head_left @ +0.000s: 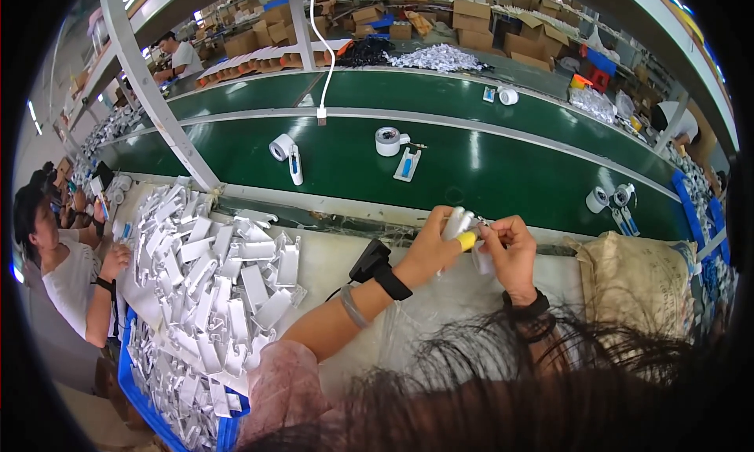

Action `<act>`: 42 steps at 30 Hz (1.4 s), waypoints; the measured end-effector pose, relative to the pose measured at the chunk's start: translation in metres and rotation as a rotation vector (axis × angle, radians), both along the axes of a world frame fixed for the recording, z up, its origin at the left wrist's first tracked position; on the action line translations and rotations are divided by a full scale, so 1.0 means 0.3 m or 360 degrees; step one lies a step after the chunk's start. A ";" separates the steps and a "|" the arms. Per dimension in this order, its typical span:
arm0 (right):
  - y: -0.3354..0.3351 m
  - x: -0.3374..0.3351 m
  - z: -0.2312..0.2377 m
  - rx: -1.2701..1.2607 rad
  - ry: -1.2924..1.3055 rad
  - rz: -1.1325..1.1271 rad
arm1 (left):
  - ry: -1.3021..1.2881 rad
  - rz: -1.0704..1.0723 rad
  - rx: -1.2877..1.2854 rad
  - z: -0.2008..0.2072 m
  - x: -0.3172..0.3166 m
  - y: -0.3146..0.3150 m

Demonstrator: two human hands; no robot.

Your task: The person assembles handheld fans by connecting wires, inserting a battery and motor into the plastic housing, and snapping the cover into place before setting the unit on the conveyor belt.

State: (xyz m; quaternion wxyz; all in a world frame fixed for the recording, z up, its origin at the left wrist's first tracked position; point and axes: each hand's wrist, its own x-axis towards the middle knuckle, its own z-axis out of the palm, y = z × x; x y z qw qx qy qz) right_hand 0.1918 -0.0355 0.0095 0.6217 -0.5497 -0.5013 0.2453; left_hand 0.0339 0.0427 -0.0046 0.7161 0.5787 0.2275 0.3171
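My left hand [432, 248], a yellow cover on one finger, is closed on a white plastic part [454, 224] just in front of the green conveyor belt. Close beside it, my right hand [512, 254] pinches at the same spot; a small metallic or wire-like bit shows at its fingertips, too small to name. Another whitish piece hangs below the fingers, partly hidden. To the left lies a big heap of white plastic housings [212, 279], spilling over a blue bin [145, 397]. Dark bands circle both wrists.
On the green belt [338, 150] stand several white round units with handle pieces, such as one pair [389, 142]. A white cable [322, 91] dangles above it. A tan sack [636, 283] sits at the right. A co-worker [75, 263] works at the left.
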 end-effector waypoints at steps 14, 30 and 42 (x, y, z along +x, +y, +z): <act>-0.006 -0.010 0.003 0.0404 -0.0521 -0.0031 | -0.0204 -0.0035 -0.0296 0.014 -0.013 0.003; -0.039 -0.008 0.035 0.0721 -0.1074 -0.0148 | -0.0162 -0.0097 0.0283 0.042 -0.026 -0.052; -0.032 -0.023 0.043 0.0759 -0.1004 -0.0187 | -0.0264 -0.0077 0.0516 0.034 -0.015 -0.055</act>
